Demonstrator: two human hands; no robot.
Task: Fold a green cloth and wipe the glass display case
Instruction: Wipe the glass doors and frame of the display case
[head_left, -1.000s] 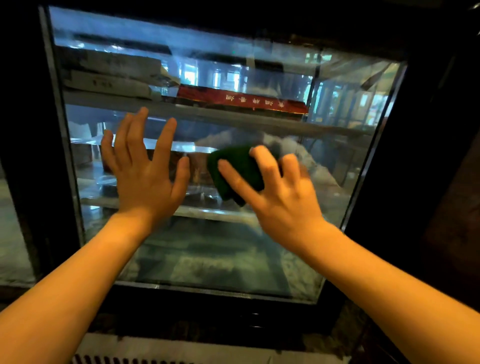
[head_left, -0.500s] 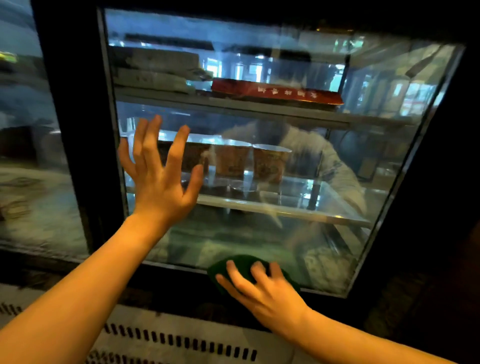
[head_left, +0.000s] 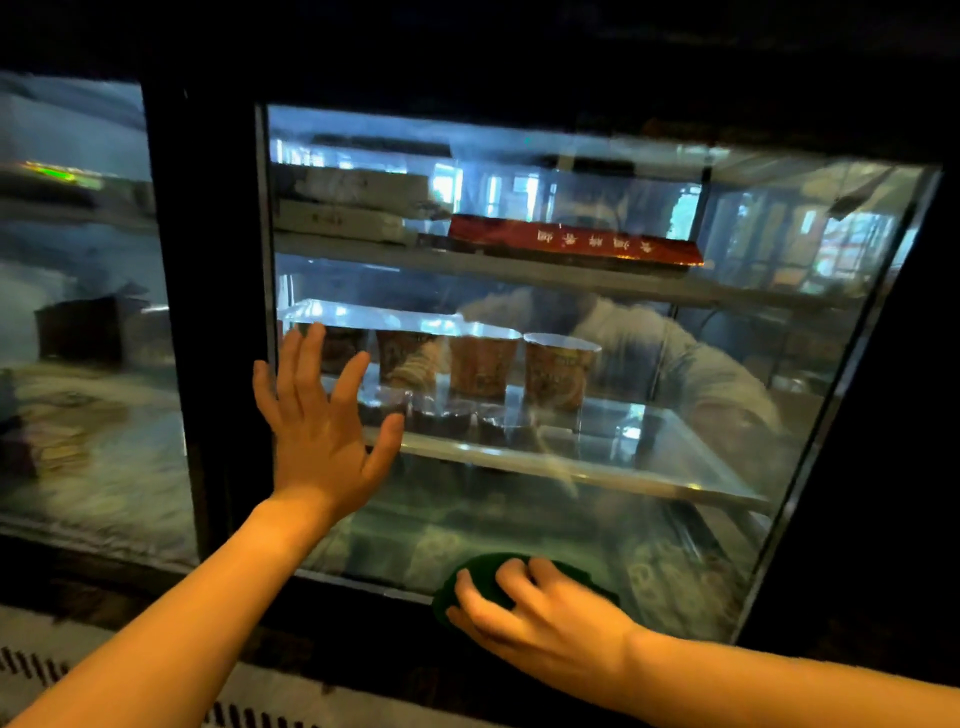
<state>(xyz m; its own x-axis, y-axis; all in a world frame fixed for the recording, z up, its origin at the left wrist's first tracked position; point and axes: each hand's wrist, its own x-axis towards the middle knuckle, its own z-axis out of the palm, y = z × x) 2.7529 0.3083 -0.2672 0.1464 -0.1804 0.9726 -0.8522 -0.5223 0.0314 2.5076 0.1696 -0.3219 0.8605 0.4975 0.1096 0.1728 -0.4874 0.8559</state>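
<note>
Dim glass case (head_left: 779, 364), right hand (head_left: 545, 618) covering green cloth (head_left: 483, 571) (mostly)

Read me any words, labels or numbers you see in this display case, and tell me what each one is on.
Long red box on the upper shelf: a row of pale characters, too blurred to read.
Orange paper cups on the middle shelf: printed labels, too blurred to read.
White flat boxes at upper left: faint marks, unreadable.
Nothing else carries text that shows.

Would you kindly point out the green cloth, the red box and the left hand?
green cloth (head_left: 480, 569), head view, bare upper part above the fingers.
red box (head_left: 571, 244), head view, middle of its front face.
left hand (head_left: 322, 436), head view, back of the hand.
</note>
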